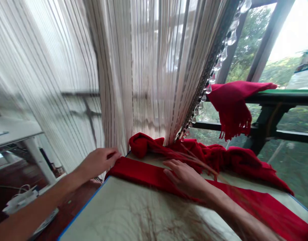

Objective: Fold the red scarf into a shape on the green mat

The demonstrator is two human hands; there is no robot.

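A red scarf (144, 170), folded into a long flat strip, lies across a pale board (113, 197) with a blue edge. My left hand (101, 159) is at the strip's left end, its fingers curled together on the cloth's corner. My right hand (184, 175) rests on top of the strip near its middle, fingers stretched out and flat. Behind the strip, a second piece of red cloth (209, 155) lies bunched along the board's far side. Strands of hair blur part of the foreground.
A sheer striped curtain (119, 73) with a beaded edge hangs just beyond the board. At the right, a fringed red scarf (234, 103) drapes over a dark railing (282, 98). A white table (15, 130) stands at left. Part of a person (303, 75) shows outside.
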